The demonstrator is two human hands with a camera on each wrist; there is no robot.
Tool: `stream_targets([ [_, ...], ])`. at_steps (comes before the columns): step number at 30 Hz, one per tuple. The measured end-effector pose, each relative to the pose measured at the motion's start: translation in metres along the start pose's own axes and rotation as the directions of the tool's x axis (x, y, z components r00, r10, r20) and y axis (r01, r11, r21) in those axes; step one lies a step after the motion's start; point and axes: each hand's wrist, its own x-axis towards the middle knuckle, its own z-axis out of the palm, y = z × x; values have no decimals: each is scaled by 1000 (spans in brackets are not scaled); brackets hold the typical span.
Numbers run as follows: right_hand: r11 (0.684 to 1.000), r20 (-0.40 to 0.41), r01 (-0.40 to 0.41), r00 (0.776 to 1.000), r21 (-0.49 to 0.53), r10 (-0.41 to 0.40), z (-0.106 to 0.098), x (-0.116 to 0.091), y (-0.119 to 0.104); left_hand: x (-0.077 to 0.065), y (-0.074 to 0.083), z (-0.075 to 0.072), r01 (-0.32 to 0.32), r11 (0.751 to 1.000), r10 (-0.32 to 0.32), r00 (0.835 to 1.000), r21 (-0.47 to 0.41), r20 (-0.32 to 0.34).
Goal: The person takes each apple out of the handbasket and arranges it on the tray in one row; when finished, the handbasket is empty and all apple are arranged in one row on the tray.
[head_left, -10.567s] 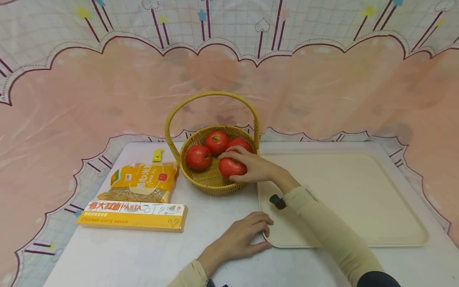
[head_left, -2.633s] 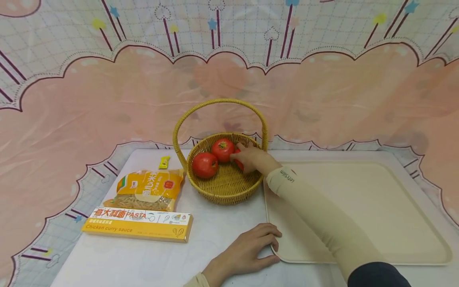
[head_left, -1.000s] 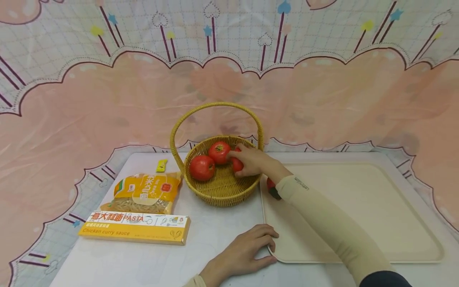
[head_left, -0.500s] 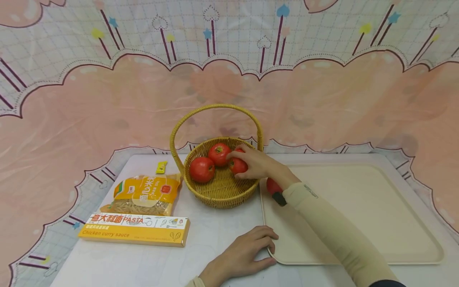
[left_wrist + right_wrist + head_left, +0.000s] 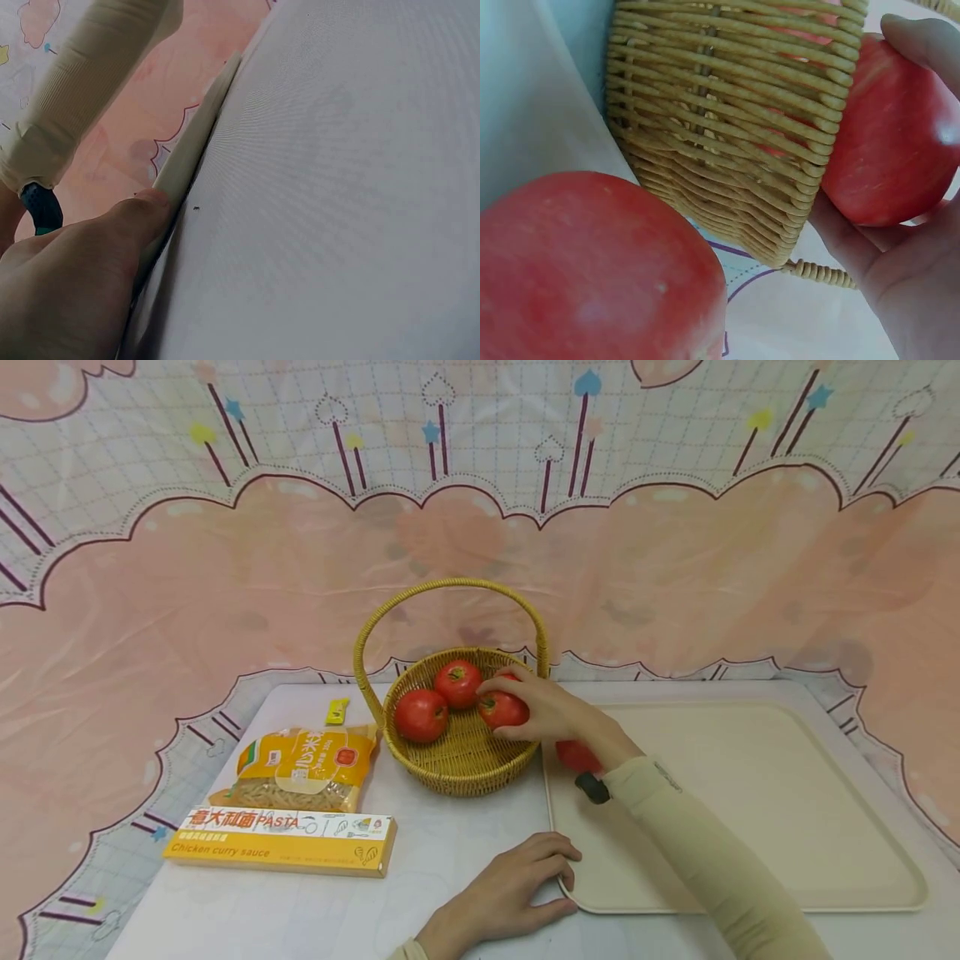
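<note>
At the right side of the wicker basket (image 5: 465, 783), my right hand (image 5: 551, 710) grips a red apple (image 5: 501, 709). In the right wrist view, that apple (image 5: 892, 135) is at the basket's rim, between thumb and fingers. Two more apples sit in the basket, one at the left (image 5: 422, 716) and one at the back (image 5: 457, 683). Another red apple (image 5: 576, 755) lies on the cream tray (image 5: 750, 793), partly hidden by my right forearm. My left hand (image 5: 513, 889) holds the tray's near left corner, fingers bent at its side and thumb (image 5: 146, 210) against the rim.
Left of the basket lie a yellow bag of pasta (image 5: 300, 767), a flat pasta box (image 5: 281, 843) in front of it, and a small yellow packet (image 5: 337, 711) behind. The basket's tall handle (image 5: 450, 583) arches over it. A patterned cloth (image 5: 300, 593) hangs behind.
An apple that my right hand gripped in the basket earlier now lies on the tray. My right hand now grips another and has shifted it slightly right. The left hand stays at the tray corner.
</note>
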Motion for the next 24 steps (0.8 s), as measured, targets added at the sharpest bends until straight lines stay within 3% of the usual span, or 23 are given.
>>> stream_targets([
  [4,999,-21,-8,1000,45,9,-1,-6,-1,0,0,0,25,999,-25,1000,-36,10],
  [12,990,-77,-13,997,142,24,-4,-19,-1,0,-1,1,5,1000,-5,1000,-8,-7],
  [18,990,-109,37,994,140,-22,-3,-28,0,0,0,-1,10,1000,-10,1000,-6,6],
  [24,983,-133,15,991,184,10,-2,-38,-2,1,1,-2,20,1000,-20,1000,-11,22],
])
